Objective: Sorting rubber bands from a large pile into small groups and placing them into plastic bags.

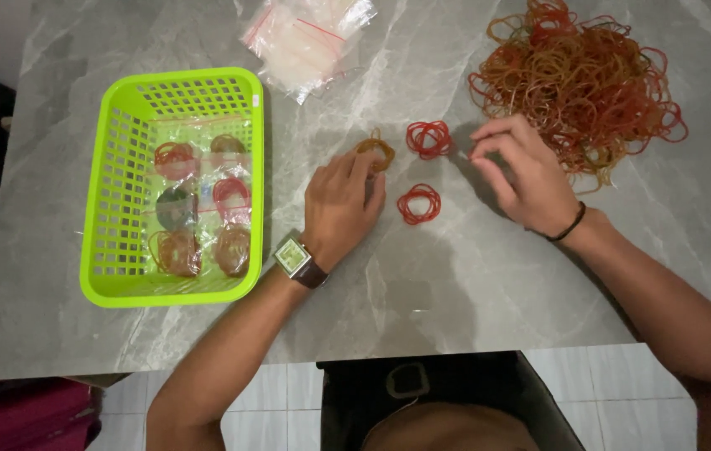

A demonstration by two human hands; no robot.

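table: polished grey marble | basket: glossy green plastic | rubber bands: matt

Brightness: even, moderately bright indoor light; colours read true.
Source: overhead, slightly toward 12 o'clock, judging by shadows falling toward 6 o'clock.
Shadows: soft dark patch on the grey marble-patterned tabletop under the forearms; faint shadow beneath the right hand and the left hand.
Glare: mild sheen on the clear plastic zip bags at 12 o'clock and on the film inside the lime-green plastic lattice basket at 9 o'clock.
Focus: centre sharp; fingers slightly soft.
Edges: wide-angle bending of table edges; corners at 7 and 9 o'clock dim.
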